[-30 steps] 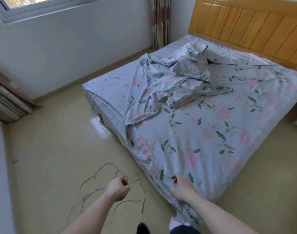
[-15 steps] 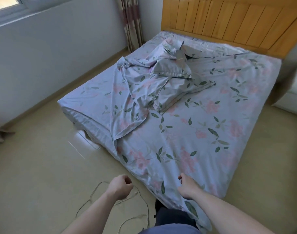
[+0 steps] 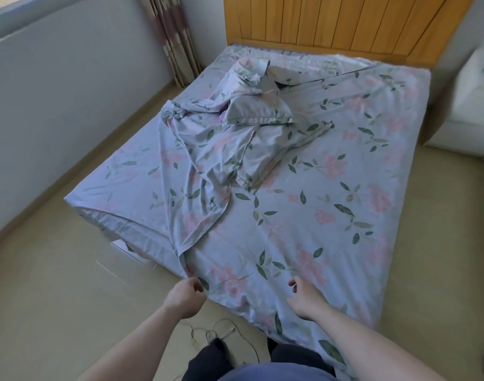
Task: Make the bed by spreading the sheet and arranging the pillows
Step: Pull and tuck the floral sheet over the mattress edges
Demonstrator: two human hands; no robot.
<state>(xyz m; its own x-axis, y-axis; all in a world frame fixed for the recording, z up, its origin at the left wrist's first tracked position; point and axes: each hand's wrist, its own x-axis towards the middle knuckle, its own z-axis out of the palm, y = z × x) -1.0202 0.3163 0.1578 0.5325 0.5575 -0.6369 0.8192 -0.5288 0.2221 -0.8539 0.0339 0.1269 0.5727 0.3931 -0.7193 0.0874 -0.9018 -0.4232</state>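
At foot of bed (image 3: 103,213): left hand (image 3: 186,296) pinches floral sheet (image 3: 304,215) edge, right hand (image 3: 306,296) loosely curled, empty, resting on it — placed to pull. Pillows (image 3: 258,112) bunched mid-mattress, unarranged.

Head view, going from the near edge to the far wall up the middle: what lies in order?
Dark trousers → left hand → floral bedsheet → rumpled floral pillowcase heap → wooden slatted headboard.
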